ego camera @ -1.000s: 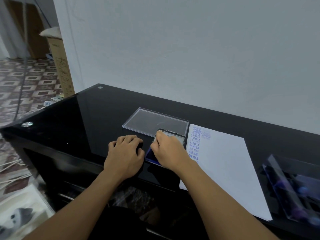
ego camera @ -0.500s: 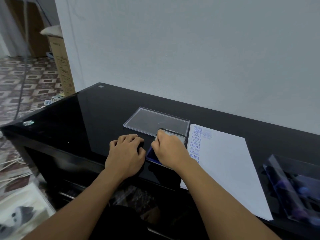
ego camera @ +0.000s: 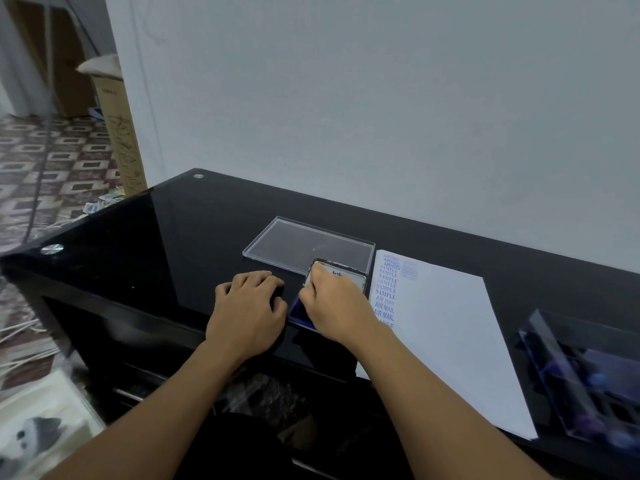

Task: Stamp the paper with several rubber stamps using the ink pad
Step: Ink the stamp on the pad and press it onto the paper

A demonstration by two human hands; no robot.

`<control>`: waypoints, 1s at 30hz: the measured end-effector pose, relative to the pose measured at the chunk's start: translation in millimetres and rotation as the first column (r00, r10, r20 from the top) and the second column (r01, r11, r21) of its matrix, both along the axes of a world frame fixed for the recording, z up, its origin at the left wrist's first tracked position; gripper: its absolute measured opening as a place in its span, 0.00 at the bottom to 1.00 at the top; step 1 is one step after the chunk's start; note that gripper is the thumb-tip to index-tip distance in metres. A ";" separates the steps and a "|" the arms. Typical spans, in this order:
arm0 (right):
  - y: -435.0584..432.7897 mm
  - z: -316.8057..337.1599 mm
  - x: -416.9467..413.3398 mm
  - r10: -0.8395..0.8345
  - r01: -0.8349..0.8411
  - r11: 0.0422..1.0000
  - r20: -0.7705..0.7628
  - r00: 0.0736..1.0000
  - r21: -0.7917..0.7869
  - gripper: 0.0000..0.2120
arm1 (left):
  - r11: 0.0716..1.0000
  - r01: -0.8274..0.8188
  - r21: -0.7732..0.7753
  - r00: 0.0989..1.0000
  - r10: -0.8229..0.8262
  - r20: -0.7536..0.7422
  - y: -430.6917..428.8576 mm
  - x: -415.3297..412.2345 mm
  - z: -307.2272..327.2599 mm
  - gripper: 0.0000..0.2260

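The ink pad (ego camera: pixel 298 311) sits open on the black table (ego camera: pixel 173 244), its blue surface showing at the near left corner and its lid (ego camera: pixel 349 276) standing up at the far side. The right hand (ego camera: pixel 334 308) is over the pad and covers most of it. Its fingers are curled tight with the tips pointing down toward the ink. Any stamp in that grip is hidden under the knuckles, so I cannot tell what it holds. My guess is that a stamp is being inked.

The left hand (ego camera: pixel 247 308) rests palm down on the table just beside the pad's left edge, fingers loosely bent, with nothing visible in them.

The paper (ego camera: pixel 446 334) lies just to the right of the pad, its long axis running away from the person. A column of blue prints (ego camera: pixel 386 289) runs down its left edge from far to near. The lowest print disappears behind the right wrist, and the rest of the sheet is blank. The right hand is the nearer one to the paper, so the next move is probably a short lift and shift to the right.

Behind the pad lies a shallow clear tray (ego camera: pixel 301 245). A clear box (ego camera: pixel 585 379) holding dark items sits at the far right
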State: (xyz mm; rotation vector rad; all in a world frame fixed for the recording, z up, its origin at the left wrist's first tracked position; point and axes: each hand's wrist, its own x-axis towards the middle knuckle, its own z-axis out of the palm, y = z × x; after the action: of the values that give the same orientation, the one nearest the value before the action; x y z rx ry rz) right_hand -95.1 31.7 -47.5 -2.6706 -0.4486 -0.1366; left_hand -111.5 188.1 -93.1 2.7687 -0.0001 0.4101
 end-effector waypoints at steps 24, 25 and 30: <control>1.3 0.0 3.5 -0.011 0.011 1.000 -0.017 1.000 0.018 0.09 | 1.000 0.002 -0.024 1.000 -0.002 -0.015 -0.6 3.9 2.6 0.15; 1.1 0.5 3.0 -0.011 0.011 1.000 -0.016 1.000 0.021 0.09 | 1.000 0.002 -0.024 1.000 -0.002 -0.019 -0.6 4.1 3.0 0.15; -0.2 0.0 -0.3 -0.015 0.017 0.998 -0.033 0.999 0.055 0.08 | 1.000 0.001 -0.022 1.000 -0.002 -0.031 0.4 5.3 6.2 0.15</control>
State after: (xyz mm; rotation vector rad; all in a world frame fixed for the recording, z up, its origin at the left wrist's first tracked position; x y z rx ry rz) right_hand -95.4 31.6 -47.5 -2.6182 -0.4077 -0.1089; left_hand -106.2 188.4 -86.9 2.7526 0.0101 0.3644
